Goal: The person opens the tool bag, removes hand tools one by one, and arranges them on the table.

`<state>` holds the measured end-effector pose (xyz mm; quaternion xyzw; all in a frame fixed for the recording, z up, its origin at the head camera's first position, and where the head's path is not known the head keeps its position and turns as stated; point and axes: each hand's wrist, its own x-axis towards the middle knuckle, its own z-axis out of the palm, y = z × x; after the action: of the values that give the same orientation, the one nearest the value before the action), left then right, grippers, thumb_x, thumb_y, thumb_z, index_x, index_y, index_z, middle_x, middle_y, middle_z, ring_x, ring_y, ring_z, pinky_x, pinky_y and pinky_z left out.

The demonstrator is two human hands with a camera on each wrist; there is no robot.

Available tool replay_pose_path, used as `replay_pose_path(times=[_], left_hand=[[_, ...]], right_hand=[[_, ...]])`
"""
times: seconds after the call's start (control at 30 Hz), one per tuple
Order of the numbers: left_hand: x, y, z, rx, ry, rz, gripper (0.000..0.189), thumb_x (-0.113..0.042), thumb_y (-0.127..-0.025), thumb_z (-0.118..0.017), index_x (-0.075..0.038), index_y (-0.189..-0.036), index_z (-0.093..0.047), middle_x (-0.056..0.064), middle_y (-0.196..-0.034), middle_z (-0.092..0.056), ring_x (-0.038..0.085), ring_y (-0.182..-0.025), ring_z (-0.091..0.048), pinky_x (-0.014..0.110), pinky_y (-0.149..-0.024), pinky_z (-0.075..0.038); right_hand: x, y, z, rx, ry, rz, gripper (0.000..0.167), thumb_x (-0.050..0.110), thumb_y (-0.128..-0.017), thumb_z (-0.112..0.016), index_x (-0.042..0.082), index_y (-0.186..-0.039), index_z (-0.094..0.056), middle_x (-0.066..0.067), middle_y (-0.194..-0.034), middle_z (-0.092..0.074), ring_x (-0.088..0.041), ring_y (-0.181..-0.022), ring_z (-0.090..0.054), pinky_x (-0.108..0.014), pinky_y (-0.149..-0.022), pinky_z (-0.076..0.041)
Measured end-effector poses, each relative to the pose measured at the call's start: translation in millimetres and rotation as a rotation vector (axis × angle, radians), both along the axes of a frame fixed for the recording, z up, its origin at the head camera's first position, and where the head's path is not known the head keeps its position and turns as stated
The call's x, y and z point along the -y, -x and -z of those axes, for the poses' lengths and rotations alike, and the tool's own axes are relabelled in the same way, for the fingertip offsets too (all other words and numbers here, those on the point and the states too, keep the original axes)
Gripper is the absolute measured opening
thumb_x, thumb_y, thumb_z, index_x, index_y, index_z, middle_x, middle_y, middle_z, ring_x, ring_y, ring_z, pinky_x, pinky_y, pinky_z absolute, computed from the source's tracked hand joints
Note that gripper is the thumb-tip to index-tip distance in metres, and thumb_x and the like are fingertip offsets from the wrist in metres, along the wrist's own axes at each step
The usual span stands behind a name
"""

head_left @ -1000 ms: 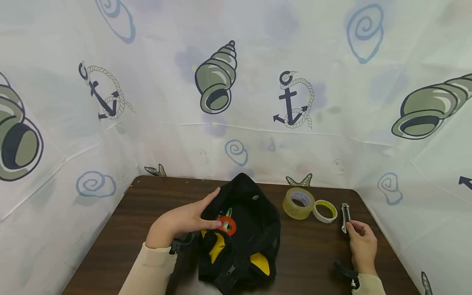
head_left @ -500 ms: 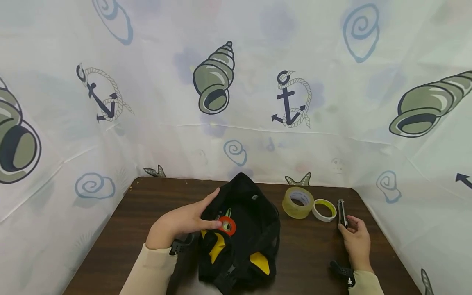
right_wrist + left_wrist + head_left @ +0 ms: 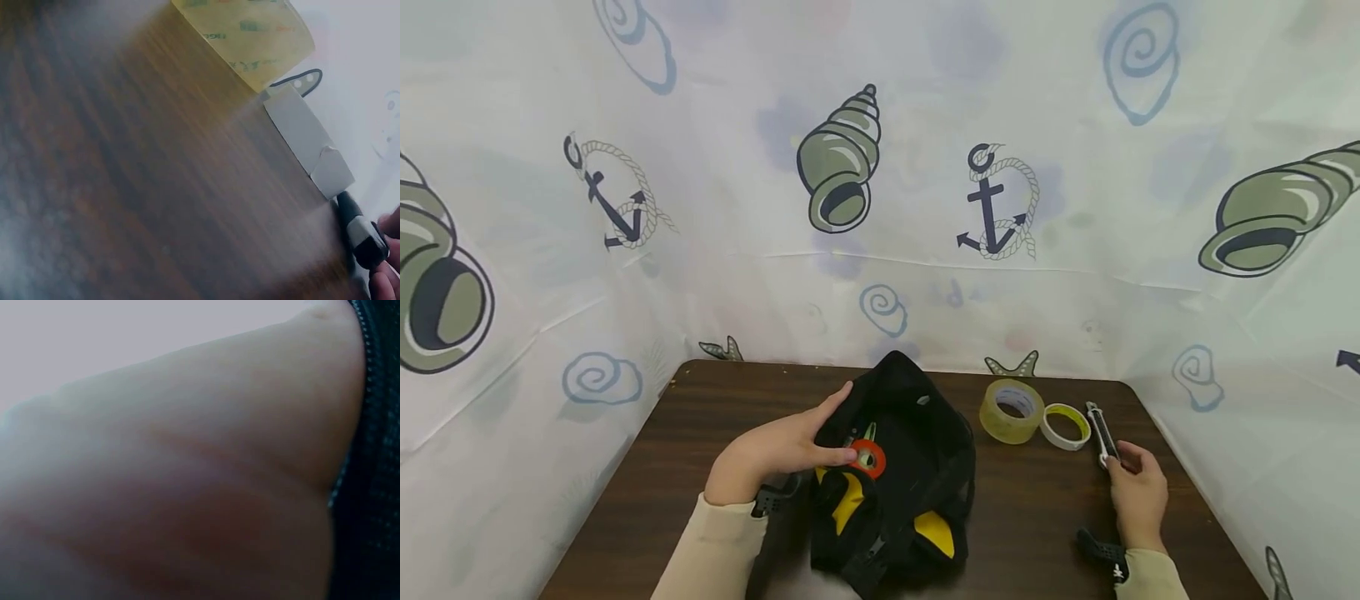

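In the head view, my left hand [image 3: 775, 450] grips the left edge of the open mouth of a black and yellow bag [image 3: 925, 450], thumb inside and the other fingers hidden behind the cloth. A red-orange roll of tape [image 3: 877, 468] shows inside, beside the thumb, with a small green item near it. The left wrist view is filled by the hand's skin and the bag's zipper [image 3: 369, 369]. At the right, my right hand [image 3: 1138, 496] pinches the near end of a silver and black utility knife [image 3: 1101, 429], its far end pointing away and slightly left.
A wide roll of clear yellowish packing tape [image 3: 992, 417] stands on the brown table [image 3: 1030, 508], right of the bag. Beside it is a narrower white tape roll [image 3: 1060, 442], close to the knife. A patterned cloth [image 3: 925, 300] rises behind the table.
My right hand shifted left with the utility knife, then back right. The knife now slants with its far end to the left. My left hand has kept its hold on the bag.
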<state>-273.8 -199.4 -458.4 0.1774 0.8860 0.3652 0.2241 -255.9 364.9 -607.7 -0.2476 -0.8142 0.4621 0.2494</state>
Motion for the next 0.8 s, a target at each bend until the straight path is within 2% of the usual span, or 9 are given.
replay_pose_path(times=[0.1, 0.27, 0.37, 0.47, 0.57, 0.7, 0.8], left_hand=[[-0.3, -0.3, 1.3, -0.004, 0.022, 0.003, 0.109, -0.064, -0.095, -0.077, -0.051, -0.173, -0.002, 0.007, -0.183, -0.022, 0.041, -0.162, -0.039, 0.070, -0.125, -0.037], [-1.1, 0.5, 0.7, -0.004, 0.019, 0.002, 0.111, -0.064, -0.094, -0.078, -0.050, -0.174, -0.002, 0.008, -0.182, -0.024, 0.042, -0.161, -0.041, 0.071, -0.124, -0.038], [-1.6, 0.7, -1.0, 0.000, 0.004, -0.002, 0.112, -0.064, -0.093, -0.079, -0.050, -0.174, -0.003, 0.008, -0.182, -0.025, 0.042, -0.160, -0.041, 0.072, -0.125, -0.037], [-1.4, 0.1, -2.2, 0.006, -0.006, -0.004, 0.112, -0.063, -0.094, -0.079, -0.049, -0.174, -0.002, 0.009, -0.182, -0.025, 0.043, -0.161, -0.040, 0.073, -0.125, -0.036], [-1.4, -0.1, -1.9, 0.008, -0.008, -0.004, 0.113, -0.063, -0.094, -0.079, -0.048, -0.174, -0.002, 0.009, -0.182, -0.024, 0.042, -0.161, -0.039, 0.072, -0.125, -0.036], [-2.0, -0.5, -2.2, 0.009, -0.006, -0.004, 0.113, -0.063, -0.093, -0.080, -0.048, -0.174, -0.003, 0.009, -0.182, -0.024, 0.042, -0.161, -0.039, 0.072, -0.125, -0.036], [-2.2, -0.2, -2.7, 0.008, -0.004, -0.004, 0.113, -0.063, -0.093, -0.080, -0.049, -0.174, -0.003, 0.010, -0.182, -0.025, 0.043, -0.161, -0.039, 0.073, -0.125, -0.036]], right_hand=[[-1.7, -0.3, 2.3, 0.022, -0.012, -0.028, 0.044, 0.013, -0.103, -0.073, -0.001, -0.144, -0.065, -0.028, -0.136, -0.069, 0.005, -0.092, -0.054, -0.003, -0.069, -0.041], [-3.2, 1.5, 1.8, 0.050, -0.050, -0.055, 0.047, 0.013, -0.103, -0.073, -0.001, -0.146, -0.062, -0.029, -0.140, -0.066, -0.022, -0.109, -0.063, -0.002, -0.072, -0.038], [-2.8, 3.7, 0.3, 0.027, -0.011, -0.040, 0.048, 0.015, -0.105, -0.070, -0.001, -0.149, -0.059, -0.028, -0.143, -0.063, -0.031, -0.118, -0.060, -0.004, -0.074, -0.038], [-1.9, 5.1, 0.1, -0.007, 0.045, -0.016, 0.048, 0.017, -0.108, -0.067, -0.001, -0.151, -0.057, -0.025, -0.146, -0.060, -0.029, -0.122, -0.057, -0.003, -0.076, -0.039], [-1.0, 4.0, 0.5, -0.042, 0.074, 0.006, 0.046, 0.017, -0.109, -0.066, -0.002, -0.150, -0.057, -0.022, -0.148, -0.059, -0.020, -0.118, -0.057, -0.002, -0.076, -0.039], [1.0, 1.4, -0.1, -0.088, 0.086, 0.035, 0.043, 0.016, -0.108, -0.066, -0.003, -0.146, -0.059, -0.013, -0.137, -0.061, 0.001, -0.104, -0.053, -0.004, -0.078, -0.040], [1.8, 1.1, -0.7, -0.145, 0.111, 0.068, 0.041, 0.015, -0.107, -0.066, -0.003, -0.143, -0.060, 0.000, -0.124, -0.060, 0.007, -0.098, -0.050, -0.006, -0.079, -0.041]])
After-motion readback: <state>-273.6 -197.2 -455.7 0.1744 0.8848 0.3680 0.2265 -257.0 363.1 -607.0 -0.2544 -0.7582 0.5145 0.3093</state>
